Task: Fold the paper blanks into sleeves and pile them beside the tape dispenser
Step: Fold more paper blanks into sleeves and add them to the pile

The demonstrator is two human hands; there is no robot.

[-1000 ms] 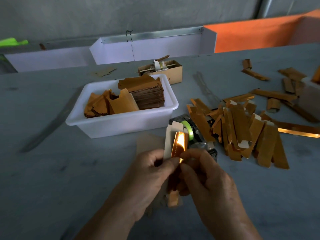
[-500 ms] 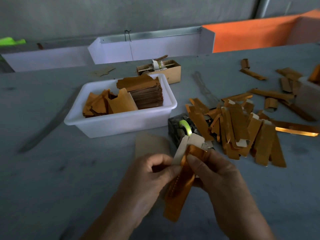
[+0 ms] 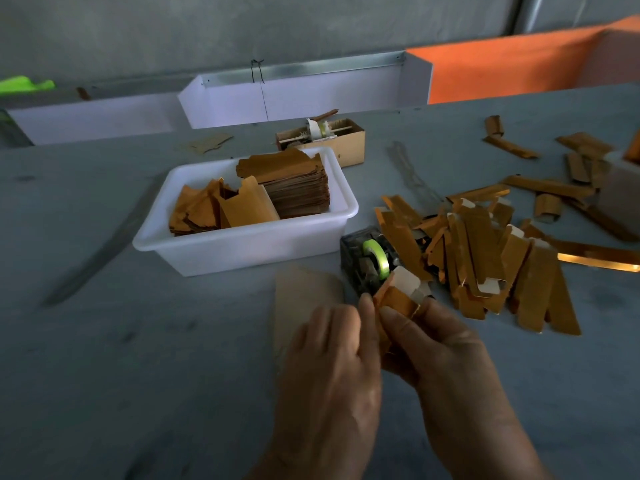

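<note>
I saw both hands pinching one gold paper blank (image 3: 398,299) above the desk's (image 3: 104,358) near-middle — left hand (image 3: 332,355) at its left edge, right hand (image 3: 440,344) curled round its right. Tape dispenser (image 3: 370,261) sat just behind; folded sleeves (image 3: 485,258) piled touching its right side.

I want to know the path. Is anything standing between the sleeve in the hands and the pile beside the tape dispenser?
Nothing visible blocks it. Both hands, left and right, hold the sleeve just in front of the tape dispenser. The pile lies to its right, across bare table.
</note>
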